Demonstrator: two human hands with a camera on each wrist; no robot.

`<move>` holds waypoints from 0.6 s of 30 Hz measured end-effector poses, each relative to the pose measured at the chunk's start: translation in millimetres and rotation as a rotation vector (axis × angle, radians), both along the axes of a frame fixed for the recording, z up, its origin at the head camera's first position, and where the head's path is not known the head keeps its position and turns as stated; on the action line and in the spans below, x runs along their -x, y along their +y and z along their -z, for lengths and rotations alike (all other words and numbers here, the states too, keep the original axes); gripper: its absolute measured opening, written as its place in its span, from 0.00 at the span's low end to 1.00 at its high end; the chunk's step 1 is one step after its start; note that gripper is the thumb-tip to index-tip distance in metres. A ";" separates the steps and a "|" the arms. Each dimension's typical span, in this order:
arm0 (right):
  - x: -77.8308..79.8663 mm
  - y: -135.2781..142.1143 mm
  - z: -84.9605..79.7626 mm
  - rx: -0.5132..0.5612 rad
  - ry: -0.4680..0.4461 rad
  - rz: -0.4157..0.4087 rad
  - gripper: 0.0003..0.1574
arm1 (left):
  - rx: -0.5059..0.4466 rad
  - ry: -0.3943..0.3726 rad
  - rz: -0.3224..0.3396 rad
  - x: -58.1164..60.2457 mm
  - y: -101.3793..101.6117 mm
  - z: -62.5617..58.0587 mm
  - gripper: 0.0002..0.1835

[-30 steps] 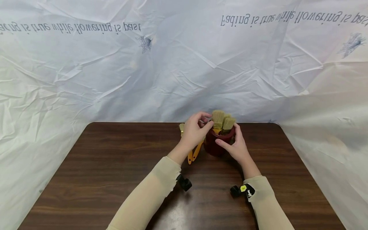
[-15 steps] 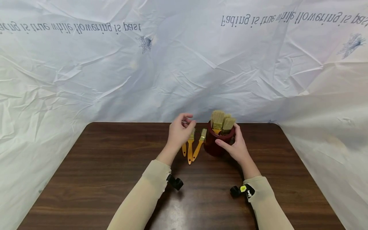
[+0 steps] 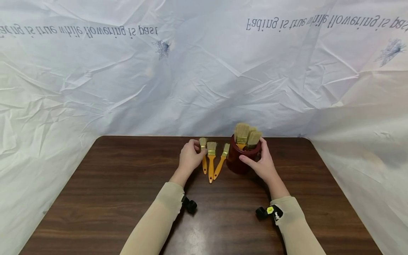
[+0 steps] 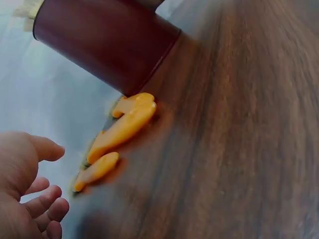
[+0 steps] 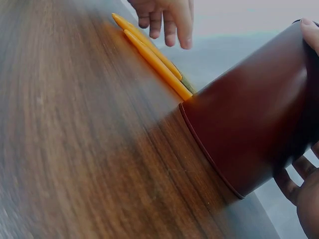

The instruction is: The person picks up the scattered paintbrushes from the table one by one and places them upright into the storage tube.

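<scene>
In the head view, three paintbrushes with yellow handles lie on the table: a left paintbrush (image 3: pixel 204 167), a middle paintbrush (image 3: pixel 211 168) and a right paintbrush (image 3: pixel 219 167). My left hand (image 3: pixel 189 158) hovers at the bristle end of the left one. The left wrist view shows its thumb and loosely bent fingers apart, with nothing between them. My right hand (image 3: pixel 265 163) grips a dark red cylindrical brush pot (image 3: pixel 237 160), thumb on the near side and fingers around the right. Out of the pot stick several wide paintbrushes (image 3: pixel 241 131), bristles up; their handles are mostly hidden inside.
The dark wood-grain table (image 3: pixel 127 198) has rounded far corners. Behind it and along both sides hangs a wrinkled white sheet (image 3: pixel 178 88) with printed lettering. The pot stands near the table's far edge, just right of the loose brushes.
My left hand has moved left and down, away from the pot to the left brush, uncovering the loose brushes. My right hand and the pot have stayed in place.
</scene>
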State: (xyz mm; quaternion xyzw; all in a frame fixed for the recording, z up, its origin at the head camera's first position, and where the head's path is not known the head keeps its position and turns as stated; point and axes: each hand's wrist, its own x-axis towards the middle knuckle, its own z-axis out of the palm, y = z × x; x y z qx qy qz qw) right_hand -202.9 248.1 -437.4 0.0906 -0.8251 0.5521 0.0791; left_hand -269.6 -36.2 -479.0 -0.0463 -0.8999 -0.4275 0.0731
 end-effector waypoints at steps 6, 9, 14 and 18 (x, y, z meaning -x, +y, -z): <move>0.1 0.4 -0.3 -0.001 -0.002 0.003 0.59 | 0.051 -0.035 -0.003 0.7 2.0 2.6 0.26; 0.6 0.6 -0.5 -0.006 -0.005 0.007 0.59 | 0.081 -0.054 -0.001 0.8 2.3 2.6 0.27; 6.9 4.2 8.7 -0.008 -0.006 0.010 0.60 | 0.132 -0.073 -0.005 -0.2 -1.1 2.0 0.25; 16.6 11.0 25.9 -0.001 0.000 0.021 0.60 | 0.160 -0.065 -0.027 -2.4 -5.4 1.0 0.23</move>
